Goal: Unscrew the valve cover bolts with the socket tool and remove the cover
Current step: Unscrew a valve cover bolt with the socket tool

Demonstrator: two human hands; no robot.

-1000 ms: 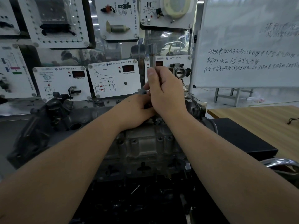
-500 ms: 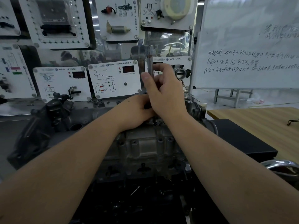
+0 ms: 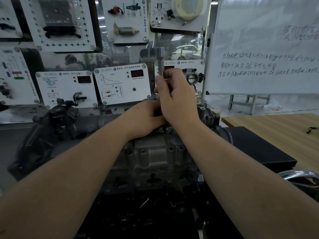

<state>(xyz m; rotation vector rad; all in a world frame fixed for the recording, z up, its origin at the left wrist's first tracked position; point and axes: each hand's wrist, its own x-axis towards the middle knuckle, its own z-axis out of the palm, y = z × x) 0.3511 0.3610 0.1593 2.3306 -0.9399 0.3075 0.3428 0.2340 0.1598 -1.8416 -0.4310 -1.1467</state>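
My left hand (image 3: 145, 118) rests on the far top of the engine (image 3: 151, 157), fingers curled at the tool's foot; what they grip I cannot tell. My right hand (image 3: 177, 99) wraps the upright socket tool (image 3: 160, 62), standing on the cover.

The socket tool (image 3: 160, 62) is standing upright above the engine (image 3: 153, 157), with display panels (image 3: 123, 83) hanging behind it, a whiteboard (image 3: 265, 49) standing to the right, and a counter (image 3: 276, 128) lying right of the engine.
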